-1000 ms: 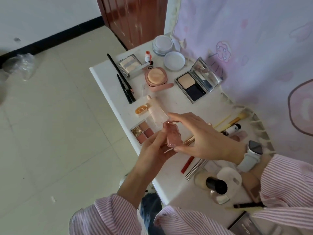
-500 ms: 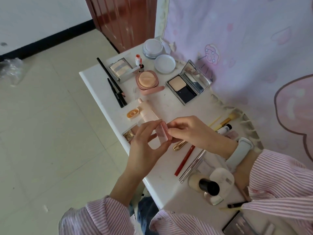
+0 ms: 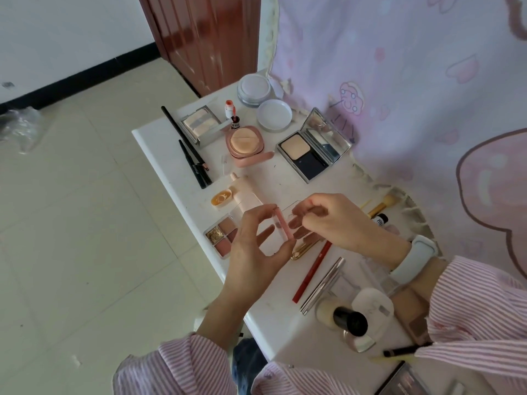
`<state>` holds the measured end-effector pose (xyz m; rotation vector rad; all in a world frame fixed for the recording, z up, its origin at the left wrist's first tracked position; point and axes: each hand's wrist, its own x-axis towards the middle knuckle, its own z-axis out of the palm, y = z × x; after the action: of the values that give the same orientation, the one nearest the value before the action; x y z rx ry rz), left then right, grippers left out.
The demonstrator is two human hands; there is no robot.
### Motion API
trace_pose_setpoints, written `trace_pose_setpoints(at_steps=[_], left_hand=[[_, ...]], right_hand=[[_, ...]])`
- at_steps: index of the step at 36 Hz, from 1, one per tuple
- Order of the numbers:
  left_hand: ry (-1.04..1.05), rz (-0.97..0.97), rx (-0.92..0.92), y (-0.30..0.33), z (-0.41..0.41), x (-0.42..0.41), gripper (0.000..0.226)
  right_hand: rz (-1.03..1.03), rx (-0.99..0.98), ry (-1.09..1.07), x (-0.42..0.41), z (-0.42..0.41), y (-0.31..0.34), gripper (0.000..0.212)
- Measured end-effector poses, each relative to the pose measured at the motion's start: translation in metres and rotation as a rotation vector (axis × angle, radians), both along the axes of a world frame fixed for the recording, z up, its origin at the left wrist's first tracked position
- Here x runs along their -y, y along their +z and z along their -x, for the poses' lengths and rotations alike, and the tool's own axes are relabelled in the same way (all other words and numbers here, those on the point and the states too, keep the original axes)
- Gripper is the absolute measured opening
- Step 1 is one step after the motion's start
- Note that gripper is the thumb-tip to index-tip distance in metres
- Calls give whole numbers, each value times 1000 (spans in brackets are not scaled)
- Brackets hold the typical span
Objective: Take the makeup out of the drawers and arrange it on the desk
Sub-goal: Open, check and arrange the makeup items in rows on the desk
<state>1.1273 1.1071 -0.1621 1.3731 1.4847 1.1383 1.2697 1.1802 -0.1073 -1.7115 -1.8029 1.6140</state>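
Right now, from the head view, both your hands are working a small pink case above the white surface (image 3: 159, 155).

Your left hand (image 3: 253, 252) pinches the pink case (image 3: 283, 225) on edge between thumb and fingertip, the other fingers spread loosely. Your right hand (image 3: 339, 220) curls its fingers on the case's clear lid (image 3: 291, 209), which stands swung away from the pink half. Just below your left hand lies an eyeshadow palette (image 3: 221, 236) near the surface's front edge, with a pale pink tube (image 3: 245, 195) beside it. Further back sit an open powder compact (image 3: 310, 149) with its mirror up, a pink cushion compact (image 3: 245, 143) and two black pencils (image 3: 194, 163). A red pencil (image 3: 312, 273) and a black-capped bottle (image 3: 346, 319) lie near your right wrist.
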Motion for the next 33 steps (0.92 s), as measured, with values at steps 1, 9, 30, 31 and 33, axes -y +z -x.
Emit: trace_pose_setpoints(at_steps=[1, 9, 30, 31, 33], left_hand=[[2, 19, 16, 0, -2, -1, 58], [84, -43, -470, 3, -18, -29, 51], [-71, -6, -1057, -16, -35, -15, 51], [-77, -4, -1056, -18, -34, -12, 48], [-82, -13, -1040, -21, -33, -7, 43]], right_hand=[[7, -14, -40, -2, -3, 0, 17], [-100, -3, -258, -23, -27, -5, 10], [-598, 450, 44, -77, -3, -42, 20], [-589, 446, 38, -77, -3, -43, 20], [-574, 436, 26, -76, -2, -43, 21]])
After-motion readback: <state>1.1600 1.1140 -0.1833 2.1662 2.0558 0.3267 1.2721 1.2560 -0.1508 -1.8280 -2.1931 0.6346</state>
